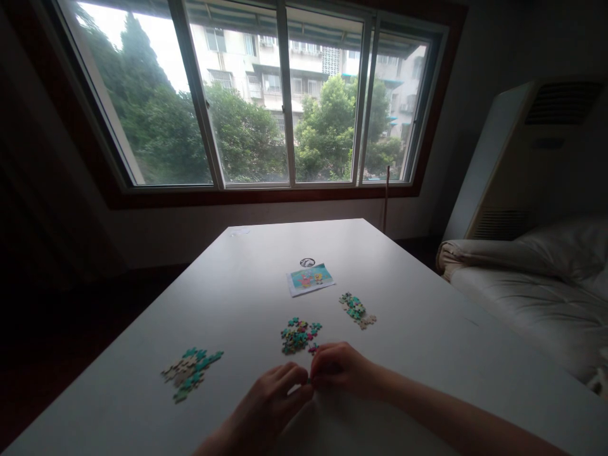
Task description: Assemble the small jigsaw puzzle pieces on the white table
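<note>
My left hand (277, 398) and my right hand (342, 370) meet at the fingertips, low over the near part of the white table (228, 304). Both are closed in a pinch around a small jigsaw puzzle piece (310, 380). Only a sliver of teal shows, as the fingers cover the rest. Just beyond the fingers lies a mixed pile of puzzle pieces (295, 335), teal with some red and yellow. Farther left is a looser pile of teal and bare-backed pieces (190, 370). A third, smaller pile (355, 308) lies to the right.
A picture card (311, 279) with cartoon figures lies past the piles, with a dark-rimmed round item (307, 261) behind it. A pale couch (517, 297) stands along the right side. Behind the table are a wide window (289, 114) and a thin stick (386, 199).
</note>
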`<act>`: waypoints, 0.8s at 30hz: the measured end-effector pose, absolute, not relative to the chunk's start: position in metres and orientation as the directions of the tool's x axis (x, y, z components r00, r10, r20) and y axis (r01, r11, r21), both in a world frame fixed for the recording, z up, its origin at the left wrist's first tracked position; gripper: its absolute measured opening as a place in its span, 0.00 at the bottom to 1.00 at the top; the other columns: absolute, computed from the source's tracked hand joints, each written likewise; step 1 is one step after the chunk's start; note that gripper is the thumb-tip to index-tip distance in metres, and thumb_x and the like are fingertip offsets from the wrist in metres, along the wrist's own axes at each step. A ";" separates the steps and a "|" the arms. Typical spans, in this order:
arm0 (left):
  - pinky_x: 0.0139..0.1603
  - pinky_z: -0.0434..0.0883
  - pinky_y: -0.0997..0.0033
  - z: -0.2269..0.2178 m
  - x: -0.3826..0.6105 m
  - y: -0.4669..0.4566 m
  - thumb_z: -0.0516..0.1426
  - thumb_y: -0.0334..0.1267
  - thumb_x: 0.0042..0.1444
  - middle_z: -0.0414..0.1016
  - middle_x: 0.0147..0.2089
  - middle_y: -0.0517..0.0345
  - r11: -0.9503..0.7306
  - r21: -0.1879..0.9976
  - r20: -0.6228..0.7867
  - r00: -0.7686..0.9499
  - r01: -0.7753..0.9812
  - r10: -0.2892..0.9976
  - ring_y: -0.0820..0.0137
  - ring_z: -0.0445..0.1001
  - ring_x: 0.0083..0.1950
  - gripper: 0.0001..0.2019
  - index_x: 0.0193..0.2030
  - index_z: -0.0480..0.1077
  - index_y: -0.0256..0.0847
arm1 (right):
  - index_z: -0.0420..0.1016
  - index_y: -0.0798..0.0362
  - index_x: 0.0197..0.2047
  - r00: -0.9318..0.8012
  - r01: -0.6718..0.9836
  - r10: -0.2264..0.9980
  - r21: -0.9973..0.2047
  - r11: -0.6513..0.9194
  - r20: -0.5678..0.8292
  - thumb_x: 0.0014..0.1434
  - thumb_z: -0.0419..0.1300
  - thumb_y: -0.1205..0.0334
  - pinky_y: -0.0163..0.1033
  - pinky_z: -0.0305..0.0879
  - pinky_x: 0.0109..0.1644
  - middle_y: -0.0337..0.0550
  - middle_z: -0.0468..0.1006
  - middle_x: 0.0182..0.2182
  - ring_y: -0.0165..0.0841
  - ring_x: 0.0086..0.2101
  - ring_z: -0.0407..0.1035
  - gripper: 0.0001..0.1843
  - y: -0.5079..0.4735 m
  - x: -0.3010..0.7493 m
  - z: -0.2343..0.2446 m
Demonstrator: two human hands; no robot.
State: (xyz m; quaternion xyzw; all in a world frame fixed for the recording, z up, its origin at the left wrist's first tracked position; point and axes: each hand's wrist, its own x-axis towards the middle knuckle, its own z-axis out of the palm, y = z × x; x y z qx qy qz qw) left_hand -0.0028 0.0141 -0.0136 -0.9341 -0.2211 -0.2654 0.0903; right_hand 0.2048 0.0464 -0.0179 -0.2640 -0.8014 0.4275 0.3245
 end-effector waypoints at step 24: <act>0.29 0.60 0.77 -0.010 -0.001 0.012 0.47 0.33 0.64 0.68 0.32 0.58 -0.877 -0.044 0.550 0.745 0.479 0.379 0.74 0.64 0.29 0.10 0.32 0.64 0.39 | 0.79 0.57 0.32 -0.651 0.124 0.682 -0.840 0.529 0.333 0.54 0.60 0.65 0.32 0.65 0.35 0.43 0.75 0.29 0.29 0.30 0.69 0.07 0.044 0.203 -0.014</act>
